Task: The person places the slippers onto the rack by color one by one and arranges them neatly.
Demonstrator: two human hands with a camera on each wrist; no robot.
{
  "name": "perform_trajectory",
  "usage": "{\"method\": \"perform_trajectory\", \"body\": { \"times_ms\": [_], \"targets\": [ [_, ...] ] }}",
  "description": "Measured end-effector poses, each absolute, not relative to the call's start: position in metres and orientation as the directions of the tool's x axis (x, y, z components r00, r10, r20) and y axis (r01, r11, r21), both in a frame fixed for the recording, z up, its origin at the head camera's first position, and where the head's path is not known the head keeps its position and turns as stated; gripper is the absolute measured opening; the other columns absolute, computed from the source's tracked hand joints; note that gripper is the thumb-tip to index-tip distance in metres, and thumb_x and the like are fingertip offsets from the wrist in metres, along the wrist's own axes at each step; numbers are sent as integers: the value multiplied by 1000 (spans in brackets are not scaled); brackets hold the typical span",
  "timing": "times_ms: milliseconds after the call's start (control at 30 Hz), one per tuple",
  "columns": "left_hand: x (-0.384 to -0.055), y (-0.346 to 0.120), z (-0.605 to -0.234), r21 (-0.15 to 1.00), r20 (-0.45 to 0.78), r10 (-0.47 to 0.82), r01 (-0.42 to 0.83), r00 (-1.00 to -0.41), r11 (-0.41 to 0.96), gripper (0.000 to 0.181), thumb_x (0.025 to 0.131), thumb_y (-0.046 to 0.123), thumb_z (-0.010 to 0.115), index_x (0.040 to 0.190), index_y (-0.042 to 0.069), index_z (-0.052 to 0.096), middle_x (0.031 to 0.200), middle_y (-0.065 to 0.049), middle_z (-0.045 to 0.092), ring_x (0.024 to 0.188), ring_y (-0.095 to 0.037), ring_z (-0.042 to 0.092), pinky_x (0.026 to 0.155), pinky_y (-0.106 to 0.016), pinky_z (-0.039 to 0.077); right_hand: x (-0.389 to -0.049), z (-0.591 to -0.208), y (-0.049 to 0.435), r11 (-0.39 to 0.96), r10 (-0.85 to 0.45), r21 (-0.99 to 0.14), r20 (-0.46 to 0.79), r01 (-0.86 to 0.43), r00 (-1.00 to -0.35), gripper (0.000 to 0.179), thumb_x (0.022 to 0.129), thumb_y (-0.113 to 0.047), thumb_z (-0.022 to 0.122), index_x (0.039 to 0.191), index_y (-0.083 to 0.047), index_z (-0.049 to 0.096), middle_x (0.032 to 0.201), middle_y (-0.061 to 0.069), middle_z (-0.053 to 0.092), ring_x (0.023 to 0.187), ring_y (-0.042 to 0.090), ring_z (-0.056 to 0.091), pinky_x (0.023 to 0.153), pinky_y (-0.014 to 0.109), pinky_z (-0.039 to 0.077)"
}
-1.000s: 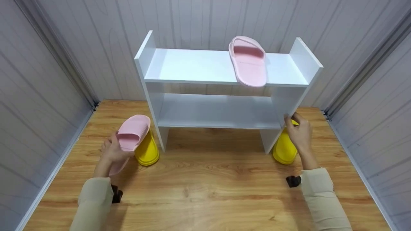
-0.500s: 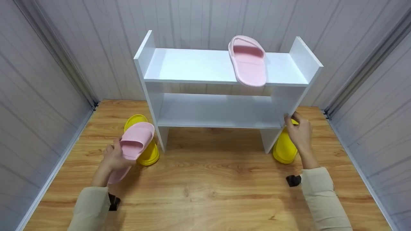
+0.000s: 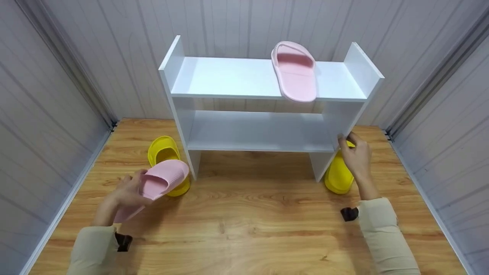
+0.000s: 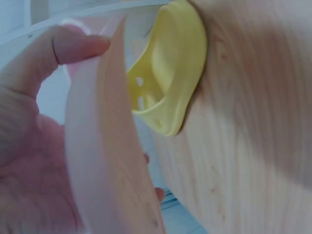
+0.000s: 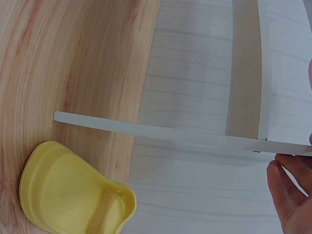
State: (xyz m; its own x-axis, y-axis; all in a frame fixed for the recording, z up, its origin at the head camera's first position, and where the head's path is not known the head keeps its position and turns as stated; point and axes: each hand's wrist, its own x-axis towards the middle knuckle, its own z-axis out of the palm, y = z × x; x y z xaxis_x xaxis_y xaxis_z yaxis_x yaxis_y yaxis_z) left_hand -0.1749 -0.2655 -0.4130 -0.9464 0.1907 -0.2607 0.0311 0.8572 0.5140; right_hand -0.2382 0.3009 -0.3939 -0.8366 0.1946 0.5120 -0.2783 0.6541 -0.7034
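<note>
My left hand [image 3: 124,196] grips a pink slipper [image 3: 170,172] by its sides, low over the floor at the left. The slipper's toe overlaps a yellow clog [image 3: 162,147] in the head view. From the left wrist, the slipper [image 4: 95,151] appears edge-on, thumb on its side, with the clog [image 4: 183,58] beyond. My right hand [image 3: 355,156] pinches the front edge of the right side panel of a white two-tier shelf [image 3: 259,131]. Below it stands a second yellow clog [image 3: 339,177], partly hidden by the hand. Another pink slipper [image 3: 298,82] sits on the top shelf, heel over the front edge.
The shelf stands on a wood-look floor [image 3: 244,221] against a pale panelled back wall [image 3: 229,26]. Side walls [image 3: 42,133] close in at left and right. Each yellow clog sits outside a side panel of the shelf.
My left hand has brought the pink slipper toward me and tilted it, uncovering the top of the left yellow clog. The right hand stays at the side panel.
</note>
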Motion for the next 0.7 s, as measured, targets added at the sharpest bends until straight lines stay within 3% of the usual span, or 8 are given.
{"method": "perform_trajectory", "body": {
  "times_ms": [200,433,700],
  "targets": [
    [-169,-267,-402,517,-390,249,13,-886,856,86,65,23,73,133,9,22,117,-32,30,100,-45,34,78,-62,29,-239,-394,301,650,191,-706,508,-279,-840,35,88,-26,52,105,2,62,100,17,62,93,25,58,73,41,48],
    [-167,-261,-396,553,-327,381,151,-865,819,82,62,14,72,129,7,25,117,-33,34,103,-43,35,81,-61,29,-240,-394,301,655,198,-707,503,-268,-841,32,88,-26,51,102,0,64,98,14,63,90,23,59,71,38,49],
    [-169,-242,-385,628,-351,415,118,-839,769,93,64,17,74,138,11,18,135,-29,19,118,-46,20,89,-66,12,-239,-395,301,663,195,-699,509,-269,-839,33,88,-26,52,104,1,63,99,15,62,93,23,58,71,38,49]
  ]
}}
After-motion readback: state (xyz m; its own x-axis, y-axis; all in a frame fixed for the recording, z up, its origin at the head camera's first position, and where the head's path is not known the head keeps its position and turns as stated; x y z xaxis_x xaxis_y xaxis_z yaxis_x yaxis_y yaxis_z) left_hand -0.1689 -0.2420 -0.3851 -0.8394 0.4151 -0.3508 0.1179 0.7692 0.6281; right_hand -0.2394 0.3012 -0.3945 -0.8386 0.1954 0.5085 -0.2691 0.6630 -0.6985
